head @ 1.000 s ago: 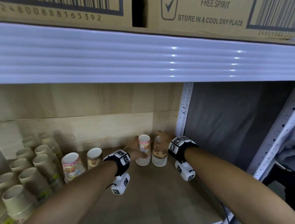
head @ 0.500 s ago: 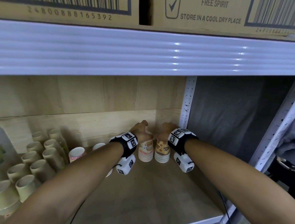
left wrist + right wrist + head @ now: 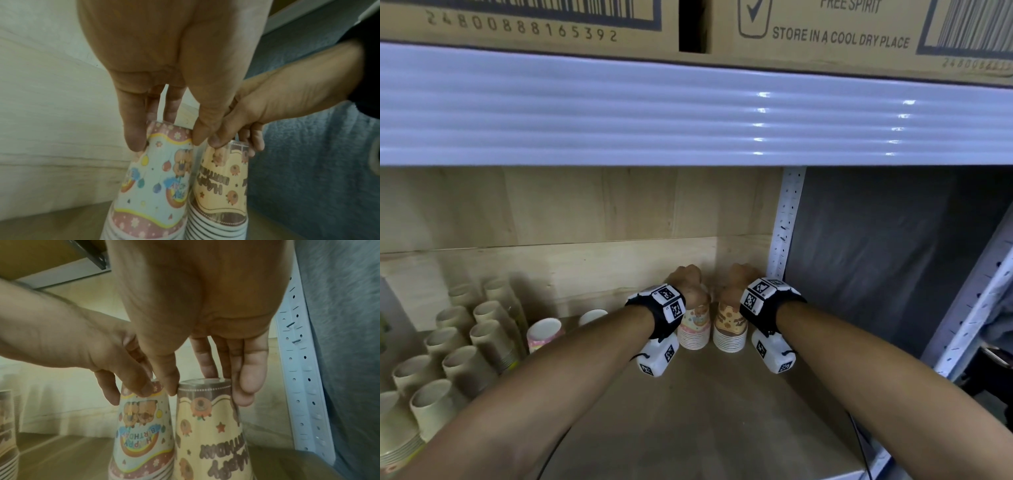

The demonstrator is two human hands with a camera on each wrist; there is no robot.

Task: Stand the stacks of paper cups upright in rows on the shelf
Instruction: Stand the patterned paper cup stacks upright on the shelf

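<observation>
Two wrapped stacks of paper cups stand base-up, side by side, in the back right corner of the wooden shelf [image 3: 705, 411]. My left hand [image 3: 688, 284] grips the top of the pink rainbow stack [image 3: 693, 330] from above, thumb and fingers pinching its sides [image 3: 156, 186]. My right hand [image 3: 736, 281] holds the top of the orange stack [image 3: 729, 332] the same way, fingertips [image 3: 244, 392] down its right side and thumb on its left [image 3: 209, 426]. The two stacks touch each other.
Several beige cup stacks [image 3: 458, 342] lean at the left, and a pink stack [image 3: 544, 332] and a white-rimmed one [image 3: 592, 313] lie beside them. A perforated white upright [image 3: 786, 240] and grey cloth [image 3: 876, 257] bound the right. The upper shelf edge [image 3: 688, 113] hangs overhead.
Both hands have carried the two stacks back toward the rear wall and right upright. My grip has shifted from the stacks' sides onto their tops.
</observation>
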